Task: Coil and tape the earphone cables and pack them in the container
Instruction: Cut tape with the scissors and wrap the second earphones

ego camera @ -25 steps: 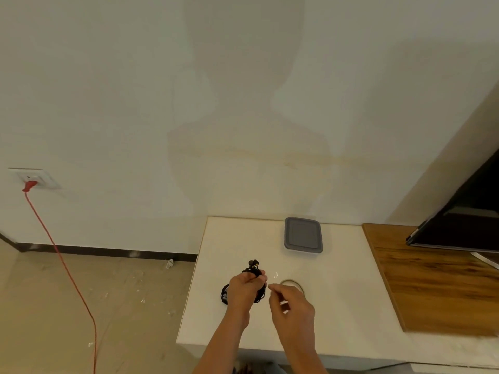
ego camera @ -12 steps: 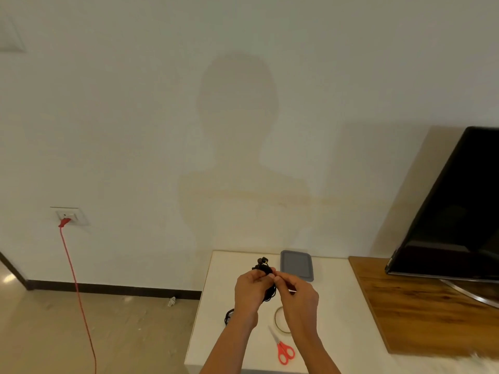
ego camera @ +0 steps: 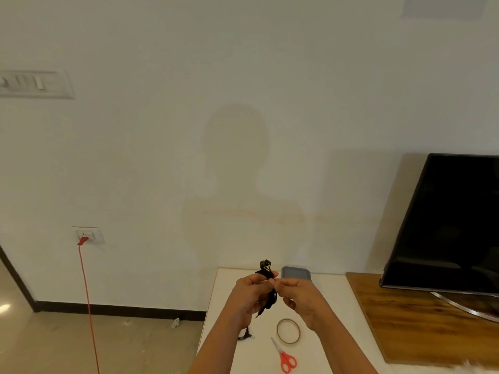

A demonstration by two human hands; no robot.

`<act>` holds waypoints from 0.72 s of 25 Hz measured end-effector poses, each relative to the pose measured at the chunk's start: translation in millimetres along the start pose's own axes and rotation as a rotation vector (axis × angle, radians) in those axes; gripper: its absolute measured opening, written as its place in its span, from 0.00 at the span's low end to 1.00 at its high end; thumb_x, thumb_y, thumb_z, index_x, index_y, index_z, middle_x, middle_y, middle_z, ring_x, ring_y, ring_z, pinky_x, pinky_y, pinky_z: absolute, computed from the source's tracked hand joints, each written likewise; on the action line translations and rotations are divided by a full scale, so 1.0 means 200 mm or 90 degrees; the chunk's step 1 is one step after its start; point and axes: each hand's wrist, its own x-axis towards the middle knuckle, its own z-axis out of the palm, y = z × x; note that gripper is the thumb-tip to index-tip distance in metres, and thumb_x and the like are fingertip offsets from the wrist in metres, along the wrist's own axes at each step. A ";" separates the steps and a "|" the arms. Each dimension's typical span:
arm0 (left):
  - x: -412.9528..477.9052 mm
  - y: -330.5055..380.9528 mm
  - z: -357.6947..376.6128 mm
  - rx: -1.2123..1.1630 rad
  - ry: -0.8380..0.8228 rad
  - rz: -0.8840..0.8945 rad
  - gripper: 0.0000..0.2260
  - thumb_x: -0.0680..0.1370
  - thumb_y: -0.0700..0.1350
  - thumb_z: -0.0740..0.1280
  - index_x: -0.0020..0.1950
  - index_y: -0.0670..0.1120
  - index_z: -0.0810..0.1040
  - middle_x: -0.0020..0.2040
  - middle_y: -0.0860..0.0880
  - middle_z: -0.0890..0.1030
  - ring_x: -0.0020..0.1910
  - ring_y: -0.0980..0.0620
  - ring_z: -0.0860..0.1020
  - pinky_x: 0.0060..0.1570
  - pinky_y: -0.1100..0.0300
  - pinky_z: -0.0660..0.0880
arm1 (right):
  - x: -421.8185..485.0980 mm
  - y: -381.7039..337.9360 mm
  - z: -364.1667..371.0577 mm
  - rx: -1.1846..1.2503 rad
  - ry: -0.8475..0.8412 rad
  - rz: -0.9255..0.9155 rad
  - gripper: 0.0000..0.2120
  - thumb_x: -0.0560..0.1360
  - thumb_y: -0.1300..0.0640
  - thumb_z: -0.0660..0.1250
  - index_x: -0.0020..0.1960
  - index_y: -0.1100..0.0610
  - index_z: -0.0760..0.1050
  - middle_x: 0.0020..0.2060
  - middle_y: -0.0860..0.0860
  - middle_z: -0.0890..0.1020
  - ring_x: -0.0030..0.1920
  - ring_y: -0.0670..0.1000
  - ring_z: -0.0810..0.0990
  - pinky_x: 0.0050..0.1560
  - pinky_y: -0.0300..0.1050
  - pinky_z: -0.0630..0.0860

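The left hand (ego camera: 252, 291) is clenching its grip round a black coiled earphone cable (ego camera: 272, 296), the fingers curling over the loops and holding them in the air above the white surface (ego camera: 337, 295). The right hand (ego camera: 303, 295) is meeting it from the other side, its thumb and forefinger pinching the same cable just under the top of the coil; whether a strip of tape is lying between those fingertips is too small to tell. A pair of black earbuds (ego camera: 265, 264) is sticking up above the left fingers, and a small metal plug (ego camera: 258, 315) is dangling below the left palm. Under the hands, a thin ring of clear tape (ego camera: 289, 342) is lying flat on the surface, with red-handled scissors (ego camera: 281, 352) just beside it on the near side, blades pointing away from the person. A second black cable (ego camera: 244, 336) is lying by the left forearm, which is partly hiding it. A grey rectangular lidded container (ego camera: 295, 273) is sitting at the far edge of the surface, next to the wall, its lid on. To the right, a brown wooden top (ego camera: 432, 333) is adjoining the surface and carrying a black flat television (ego camera: 453, 225). On the left, a red cord (ego camera: 86, 292) is hanging from a white wall socket (ego camera: 87, 234) down to the floor.
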 end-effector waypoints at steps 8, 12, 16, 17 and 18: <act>-0.12 0.12 0.01 -0.012 -0.062 -0.041 0.07 0.75 0.36 0.70 0.52 0.42 0.83 0.45 0.46 0.85 0.43 0.51 0.84 0.42 0.62 0.79 | -0.07 -0.08 -0.06 -0.017 -0.099 0.031 0.03 0.71 0.57 0.73 0.39 0.56 0.84 0.39 0.51 0.83 0.46 0.50 0.75 0.44 0.38 0.72; -0.15 0.12 0.02 -0.036 -0.006 -0.017 0.09 0.73 0.36 0.72 0.52 0.37 0.82 0.44 0.41 0.84 0.41 0.49 0.84 0.39 0.62 0.80 | -0.11 -0.09 -0.04 0.008 -0.108 -0.016 0.05 0.73 0.58 0.70 0.41 0.57 0.84 0.33 0.47 0.83 0.40 0.47 0.75 0.46 0.39 0.70; -0.17 0.11 0.04 -0.026 0.045 0.009 0.07 0.71 0.35 0.73 0.48 0.37 0.82 0.39 0.42 0.85 0.36 0.51 0.84 0.35 0.64 0.80 | -0.11 -0.08 -0.03 0.042 -0.104 -0.032 0.05 0.73 0.59 0.70 0.44 0.59 0.83 0.34 0.49 0.83 0.40 0.47 0.75 0.45 0.37 0.72; -0.17 0.11 0.04 -0.022 0.061 0.016 0.07 0.71 0.35 0.74 0.47 0.37 0.82 0.38 0.43 0.85 0.35 0.51 0.84 0.34 0.64 0.79 | -0.11 -0.07 -0.03 0.055 -0.102 -0.033 0.05 0.73 0.59 0.70 0.45 0.60 0.83 0.35 0.50 0.82 0.40 0.47 0.75 0.43 0.36 0.72; -0.18 0.11 0.05 -0.021 0.077 0.022 0.07 0.70 0.36 0.74 0.47 0.38 0.83 0.37 0.44 0.85 0.34 0.51 0.84 0.33 0.65 0.79 | -0.11 -0.07 -0.02 0.072 -0.099 -0.032 0.06 0.73 0.59 0.70 0.46 0.61 0.83 0.36 0.50 0.83 0.40 0.46 0.76 0.41 0.35 0.73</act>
